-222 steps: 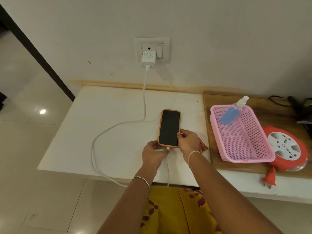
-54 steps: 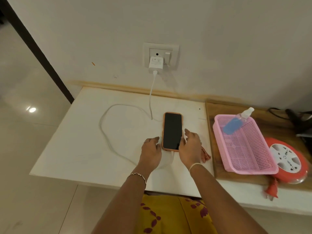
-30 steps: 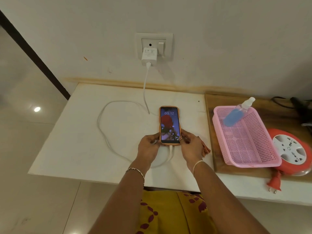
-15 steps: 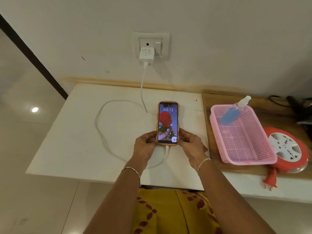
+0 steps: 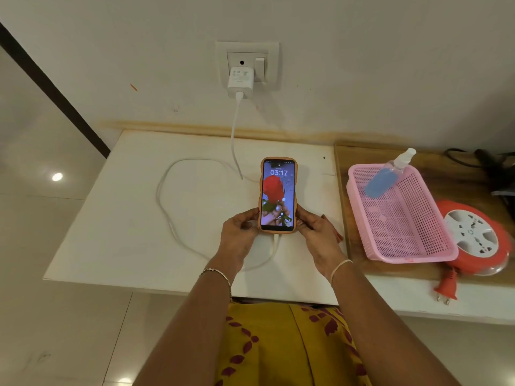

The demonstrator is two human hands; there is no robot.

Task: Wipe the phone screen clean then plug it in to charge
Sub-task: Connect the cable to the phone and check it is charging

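Over the white table [image 5: 133,218], the left hand [image 5: 239,232] and right hand [image 5: 316,232] are gripping the lit phone [image 5: 278,195] by its lower edges. The cable [image 5: 274,243] is running from its base; lifting or tilting the phone sharply is risking tugging the cable loose and interrupting charging.

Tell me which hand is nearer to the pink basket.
Right. The right hand grips the lower right edge of the phone, on the side facing the pink basket, apart from it. The left hand grips the lower left edge, beyond the phone.
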